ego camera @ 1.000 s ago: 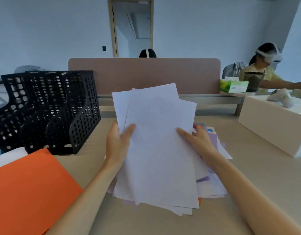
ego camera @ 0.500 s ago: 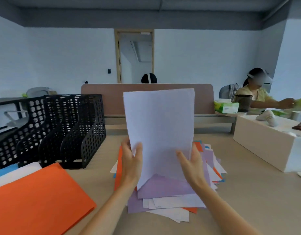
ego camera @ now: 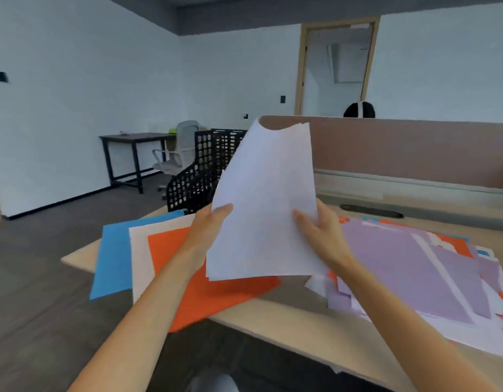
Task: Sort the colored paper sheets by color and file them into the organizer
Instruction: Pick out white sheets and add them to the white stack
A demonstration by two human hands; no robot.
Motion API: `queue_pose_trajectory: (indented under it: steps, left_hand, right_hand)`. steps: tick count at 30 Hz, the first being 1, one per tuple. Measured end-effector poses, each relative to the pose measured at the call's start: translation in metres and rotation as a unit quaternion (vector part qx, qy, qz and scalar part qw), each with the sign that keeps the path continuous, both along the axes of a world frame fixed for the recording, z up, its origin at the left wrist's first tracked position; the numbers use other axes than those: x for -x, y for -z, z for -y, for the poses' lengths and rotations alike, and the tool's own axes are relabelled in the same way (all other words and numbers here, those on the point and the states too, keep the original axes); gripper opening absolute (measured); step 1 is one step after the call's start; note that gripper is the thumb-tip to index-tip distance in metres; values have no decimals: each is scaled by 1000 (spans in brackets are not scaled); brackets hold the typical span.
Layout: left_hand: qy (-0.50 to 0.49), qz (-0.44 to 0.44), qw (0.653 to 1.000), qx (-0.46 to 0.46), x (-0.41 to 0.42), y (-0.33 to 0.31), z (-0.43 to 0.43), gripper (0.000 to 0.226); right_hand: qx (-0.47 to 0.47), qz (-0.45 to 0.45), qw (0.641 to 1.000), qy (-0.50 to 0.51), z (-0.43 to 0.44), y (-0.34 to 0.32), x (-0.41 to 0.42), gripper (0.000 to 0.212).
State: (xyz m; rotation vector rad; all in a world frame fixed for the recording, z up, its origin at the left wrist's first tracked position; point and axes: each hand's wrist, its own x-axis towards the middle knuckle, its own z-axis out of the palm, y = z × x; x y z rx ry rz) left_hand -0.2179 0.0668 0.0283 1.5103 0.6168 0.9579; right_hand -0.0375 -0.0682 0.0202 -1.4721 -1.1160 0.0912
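Head view: the white sheets are up off the desk, tilted, with the top corner curling, and they are carried between both hands. The left hand pinches the left edge, thumb across the front and fingers out of sight behind. The right hand grips the right edge the same way, thumb on the front face. The stack hangs between them, over the near-left part of the table. Just behind it on the far side stands the black mesh organizer, partly hidden by the paper. Under the left arm an orange sheet lies over a pale sheet, which lies over a blue sheet. All three overhang the table's left edge. To the right sits a loose pile topped with purple sheets, orange and white poking out. Beyond that are a brown divider panel and, far left, an office chair.
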Motion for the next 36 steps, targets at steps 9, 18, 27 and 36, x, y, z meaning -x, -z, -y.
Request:
queue_pose_trajectory:
  steps: [9, 18, 27, 36]
  left_hand:
    - [-167, -63, 980, 84, 171, 41, -46, 22]
    - [-211, -71, 969, 104, 239, 63, -50, 18]
    - [-237, -34, 964, 117, 247, 55, -44, 20]
    - [-164, -115, 972, 121, 194, 42, -39, 27]
  right_hand:
    - [244, 146, 931, -230, -97, 21, 116, 37]
    - [374, 466, 769, -226, -62, 63, 135, 109]
    - [190, 347, 913, -97, -66, 62, 110, 9]
    - [82, 14, 994, 70, -70, 33, 86, 42]
